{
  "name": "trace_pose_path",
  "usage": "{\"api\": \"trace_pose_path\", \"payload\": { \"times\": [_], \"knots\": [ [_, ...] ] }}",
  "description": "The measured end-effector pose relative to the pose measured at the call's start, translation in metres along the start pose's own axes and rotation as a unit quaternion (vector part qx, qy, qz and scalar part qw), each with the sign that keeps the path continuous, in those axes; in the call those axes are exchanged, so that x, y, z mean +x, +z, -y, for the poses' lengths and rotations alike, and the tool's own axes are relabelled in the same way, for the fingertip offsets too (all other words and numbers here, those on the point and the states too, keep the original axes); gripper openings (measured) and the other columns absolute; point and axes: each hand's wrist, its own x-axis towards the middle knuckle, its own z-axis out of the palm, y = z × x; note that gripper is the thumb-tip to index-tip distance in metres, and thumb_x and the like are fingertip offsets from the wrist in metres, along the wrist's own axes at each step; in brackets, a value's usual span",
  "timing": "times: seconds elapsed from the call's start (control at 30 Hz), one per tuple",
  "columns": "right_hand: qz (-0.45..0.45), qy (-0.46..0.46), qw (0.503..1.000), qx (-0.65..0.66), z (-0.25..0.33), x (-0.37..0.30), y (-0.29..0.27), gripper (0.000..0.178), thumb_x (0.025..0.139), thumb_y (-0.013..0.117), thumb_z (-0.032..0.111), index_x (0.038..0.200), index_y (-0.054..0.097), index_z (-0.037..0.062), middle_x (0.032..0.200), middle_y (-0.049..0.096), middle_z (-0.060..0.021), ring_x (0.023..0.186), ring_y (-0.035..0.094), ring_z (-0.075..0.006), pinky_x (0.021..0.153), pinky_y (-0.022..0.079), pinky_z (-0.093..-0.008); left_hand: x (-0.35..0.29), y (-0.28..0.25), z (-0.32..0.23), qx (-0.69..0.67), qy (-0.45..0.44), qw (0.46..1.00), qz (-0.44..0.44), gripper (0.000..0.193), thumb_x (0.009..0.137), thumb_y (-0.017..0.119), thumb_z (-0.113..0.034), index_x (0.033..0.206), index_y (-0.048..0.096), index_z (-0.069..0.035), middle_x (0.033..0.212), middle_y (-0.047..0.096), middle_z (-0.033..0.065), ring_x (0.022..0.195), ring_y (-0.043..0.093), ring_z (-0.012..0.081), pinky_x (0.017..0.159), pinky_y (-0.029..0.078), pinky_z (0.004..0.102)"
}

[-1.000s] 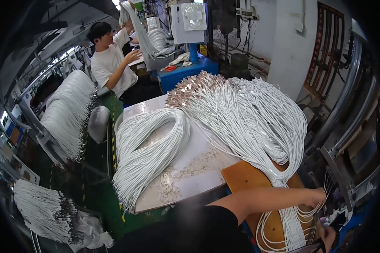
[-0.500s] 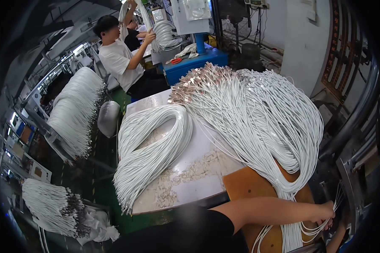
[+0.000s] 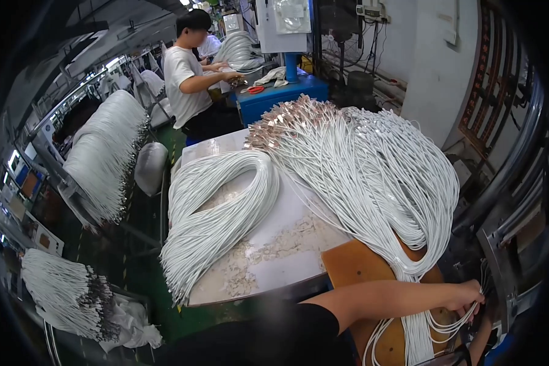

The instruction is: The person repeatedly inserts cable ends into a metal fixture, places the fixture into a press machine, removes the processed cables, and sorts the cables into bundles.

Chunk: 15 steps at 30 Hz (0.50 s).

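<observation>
My left forearm reaches across to the right edge, and my left hand (image 3: 468, 295) is closed on a few thin white cables (image 3: 485, 274). Their upper ends stand up past the fingers beside a metal machine part (image 3: 500, 268). Below the wrist, more cable strands loop back toward a thick white cable bundle (image 3: 418, 329), which runs under my forearm over a brown board (image 3: 360, 268). My right forearm (image 3: 482, 338) rises at the lower right, close under the left hand. The fingers of that right hand are hidden.
A big cable pile (image 3: 372, 165) with copper-coloured ends covers the worn table's (image 3: 287, 244) right side; a folded cable bundle (image 3: 219, 207) lies left. Cable racks (image 3: 104, 158) stand left. Beyond, a person (image 3: 192, 73) works by a blue bench (image 3: 280, 100) with red-handled scissors (image 3: 254, 89).
The view has shifted slightly. My left hand stays on the cables at the right, moved only a little. The co-worker's raised arms have come down to the bench.
</observation>
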Motion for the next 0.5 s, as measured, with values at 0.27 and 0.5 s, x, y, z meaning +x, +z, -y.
{"api": "trace_pose_path", "payload": {
  "times": [0.27,0.5],
  "knots": [
    [0.022,0.084,0.994,0.073,-0.165,0.018,-0.044,0.041,0.095,0.056,0.022,0.123,0.055,-0.0073,0.117,0.060,-0.0161,0.100,0.058,-0.0228,0.086,0.048,-0.0346,-0.021,0.010,-0.005,-0.047,-0.063,0.991,0.106,0.021,0.092,0.051,-0.010,0.098,0.054,0.010,0.069,0.061,0.0216,0.056,0.064,0.0333,0.051,0.056,0.0484],
    [0.084,-0.067,0.988,-0.109,-0.234,0.010,-0.051,0.033,0.091,0.063,0.025,0.100,0.057,-0.0063,0.082,0.057,-0.0172,0.073,0.053,-0.0285,0.069,0.043,-0.0384,-0.091,0.014,-0.007,0.101,-0.172,0.957,0.210,0.018,0.091,0.052,-0.004,0.098,0.061,0.011,0.074,0.064,0.0233,0.065,0.067,0.0338,0.061,0.058,0.0461]
  ]
}}
